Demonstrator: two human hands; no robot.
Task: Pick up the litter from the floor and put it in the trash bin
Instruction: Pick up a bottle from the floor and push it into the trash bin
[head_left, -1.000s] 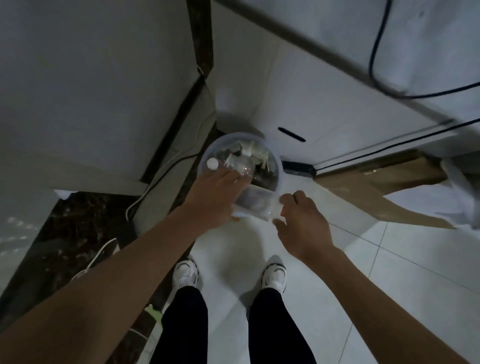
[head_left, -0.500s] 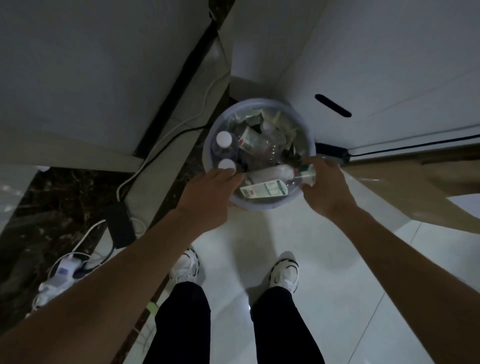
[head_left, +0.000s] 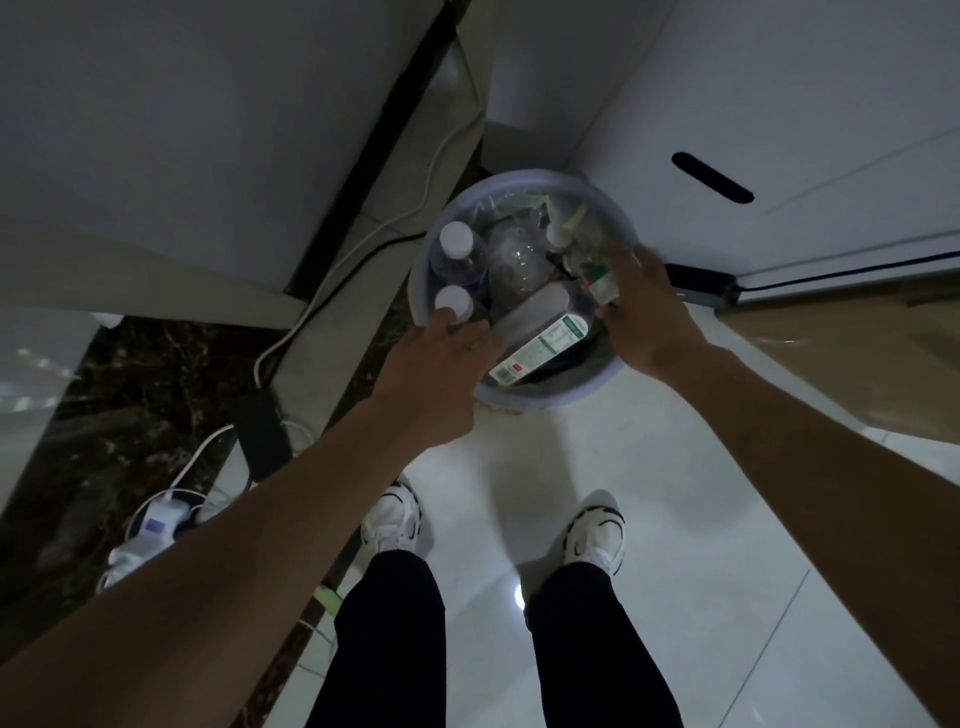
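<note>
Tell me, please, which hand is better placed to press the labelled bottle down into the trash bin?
Right, probably. The right hand pinches the far end of the labelled bottle, which lies across the trash bin; the left hand rests on a white-capped bottle.

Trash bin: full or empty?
Nearly full. The round pale-blue plastic trash bin is packed close to its rim with clear plastic bottles; a clear bottle with a green-and-white label lies slanted on top.

The trash bin (head_left: 550, 400) is pale lavender, the bottle (head_left: 540, 340) clear, trousers (head_left: 389, 649) black, sneakers (head_left: 390, 525) white.
</note>
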